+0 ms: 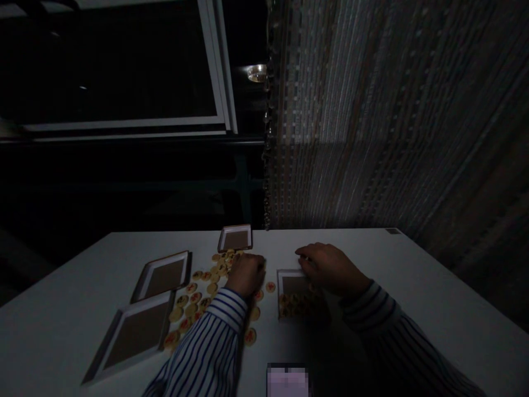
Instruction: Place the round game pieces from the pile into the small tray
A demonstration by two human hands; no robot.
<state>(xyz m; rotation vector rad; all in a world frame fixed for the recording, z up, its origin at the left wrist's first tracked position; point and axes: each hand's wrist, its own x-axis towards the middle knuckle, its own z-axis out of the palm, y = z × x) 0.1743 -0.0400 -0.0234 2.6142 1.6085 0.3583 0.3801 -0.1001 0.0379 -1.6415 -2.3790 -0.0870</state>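
Note:
Several round yellow game pieces (194,300) with red marks lie spread on a white table (61,314). My left hand (247,274) rests curled over the pieces at the far end of the spread; what its fingers hold is hidden. My right hand (328,267) lies over the far edge of a small square tray (289,275) that holds several pieces, fingers bent down onto its rim. Both arms wear striped sleeves.
Three more square trays with brown insides stand on the table: a large one (136,336) near left, a second (165,274) behind it, a small one (235,238) at the back. A beaded curtain (372,121) hangs behind; a dark window is at left.

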